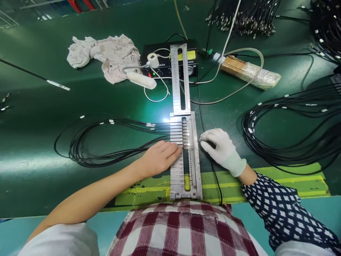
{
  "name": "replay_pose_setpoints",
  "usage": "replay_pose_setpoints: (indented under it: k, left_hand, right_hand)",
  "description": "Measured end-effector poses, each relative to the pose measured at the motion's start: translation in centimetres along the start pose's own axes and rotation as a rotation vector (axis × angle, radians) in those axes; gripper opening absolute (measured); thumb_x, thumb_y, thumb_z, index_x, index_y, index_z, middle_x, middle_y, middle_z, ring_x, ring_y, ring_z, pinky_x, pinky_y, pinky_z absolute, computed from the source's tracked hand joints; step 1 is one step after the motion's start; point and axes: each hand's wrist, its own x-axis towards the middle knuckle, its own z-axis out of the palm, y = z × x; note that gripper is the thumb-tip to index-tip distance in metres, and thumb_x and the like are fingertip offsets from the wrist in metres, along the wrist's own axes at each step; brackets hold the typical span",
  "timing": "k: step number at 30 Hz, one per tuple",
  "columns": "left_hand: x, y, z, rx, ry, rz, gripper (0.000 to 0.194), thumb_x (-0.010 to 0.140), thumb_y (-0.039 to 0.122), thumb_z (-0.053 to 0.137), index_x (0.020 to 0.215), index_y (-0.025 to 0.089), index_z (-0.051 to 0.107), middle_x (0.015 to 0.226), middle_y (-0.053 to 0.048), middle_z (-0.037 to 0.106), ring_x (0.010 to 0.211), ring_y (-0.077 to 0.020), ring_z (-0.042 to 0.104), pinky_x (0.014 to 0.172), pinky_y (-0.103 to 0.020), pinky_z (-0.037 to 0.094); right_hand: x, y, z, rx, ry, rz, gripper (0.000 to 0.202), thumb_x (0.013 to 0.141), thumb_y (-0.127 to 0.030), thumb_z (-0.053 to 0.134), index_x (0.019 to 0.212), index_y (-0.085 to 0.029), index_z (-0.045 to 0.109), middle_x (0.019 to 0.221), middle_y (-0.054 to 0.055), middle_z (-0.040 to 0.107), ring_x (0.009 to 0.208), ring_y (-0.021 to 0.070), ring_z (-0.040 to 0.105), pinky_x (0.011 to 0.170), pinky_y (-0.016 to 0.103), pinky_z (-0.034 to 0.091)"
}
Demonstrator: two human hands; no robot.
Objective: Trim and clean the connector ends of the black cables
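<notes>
A metal slotted fixture (177,174) lies in front of me with its hinged top plate (176,78) tipped back. Several thin black cables (90,160) loop out to the left, their copper-coloured ends lined up in the upper slots. My left hand (160,158), bare, rests on the fixture's left side, fingers together and closed on a black cable at the lowest filled slot. My right hand (220,149) wears a white glove and sits just right of the fixture. Its thumb and forefinger are closed near the fixture's edge; what is between them is hidden.
Behind the fixture stand a black control box (162,69) and a lit white lamp (141,80). A crumpled cloth (117,57) lies back left. On the right are a wrapped tool handle (247,71) and a coiled cable bundle (249,131); more cables (245,17) lie at the back.
</notes>
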Motion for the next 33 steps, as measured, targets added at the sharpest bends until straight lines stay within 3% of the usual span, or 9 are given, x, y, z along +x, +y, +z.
replay_pose_setpoints:
  k: [6,11,17,23,28,30,33]
  left_hand:
    - [-0.6,-0.1,1.8,-0.297,0.139,-0.194,0.026,0.097,0.009,0.038,0.116,0.016,0.055,0.098,-0.009,0.066,0.088,-0.0168,0.062,0.079,-0.030,0.054]
    - [-1.3,-0.3,2.4,-0.392,0.123,-0.221,0.027,0.098,0.011,0.040,0.118,0.016,0.057,0.100,-0.010,0.064,0.092,-0.0173,0.059,0.080,-0.030,0.052]
    - [-2.7,0.8,2.0,-0.219,0.094,-0.318,0.033,0.097,0.011,0.042,0.120,0.020,0.063,0.096,-0.009,0.060,0.090,-0.0200,0.053,0.078,-0.035,0.041]
    - [-3.3,1.8,2.4,-0.218,0.056,-0.349,0.034,0.097,0.010,0.041,0.125,0.019,0.059,0.091,-0.007,0.057,0.082,-0.0190,0.049,0.071,-0.032,0.036]
    - [-2.3,1.9,2.4,-0.164,0.012,-0.325,0.031,0.097,0.012,0.041,0.120,0.017,0.061,0.089,-0.007,0.058,0.081,-0.0203,0.049,0.071,-0.034,0.034]
    - [-1.4,1.8,2.6,-0.106,-0.022,-0.259,0.033,0.097,0.014,0.042,0.124,0.018,0.060,0.087,-0.007,0.058,0.080,-0.0215,0.048,0.070,-0.035,0.034]
    - [0.0,1.8,2.6,-0.049,-0.043,-0.195,0.035,0.096,0.014,0.042,0.127,0.018,0.058,0.087,-0.008,0.059,0.078,-0.0227,0.048,0.068,-0.035,0.034]
  right_hand:
    - [-0.1,0.1,0.0,0.006,0.000,0.007,0.013,0.093,-0.025,0.057,0.087,-0.022,0.068,0.101,0.001,0.070,0.098,0.0213,0.056,0.090,0.038,0.039]
    - [-0.1,0.0,0.0,0.009,0.005,0.008,0.013,0.092,-0.024,0.057,0.087,-0.021,0.068,0.100,0.001,0.070,0.098,0.0213,0.056,0.090,0.038,0.038]
    - [0.0,-0.1,0.0,0.021,-0.023,0.025,0.013,0.093,-0.025,0.056,0.088,-0.022,0.068,0.100,0.001,0.070,0.098,0.0219,0.056,0.090,0.039,0.038]
    - [0.3,-0.1,-0.1,0.017,-0.006,0.035,0.012,0.092,-0.024,0.057,0.086,-0.022,0.067,0.099,0.001,0.071,0.097,0.0215,0.056,0.089,0.039,0.038]
    - [0.0,0.0,0.4,0.000,0.037,0.036,0.011,0.092,-0.025,0.058,0.086,-0.023,0.067,0.097,0.001,0.071,0.096,0.0218,0.058,0.089,0.039,0.040]
    - [-0.1,0.0,0.6,-0.024,0.073,0.045,0.010,0.091,-0.027,0.058,0.094,-0.023,0.067,0.100,0.003,0.071,0.098,0.0226,0.059,0.089,0.039,0.042]
    - [-0.1,-0.6,0.9,-0.096,0.140,0.050,0.027,0.089,-0.031,0.061,0.114,-0.021,0.063,0.110,0.007,0.069,0.104,0.0248,0.059,0.091,0.040,0.044]
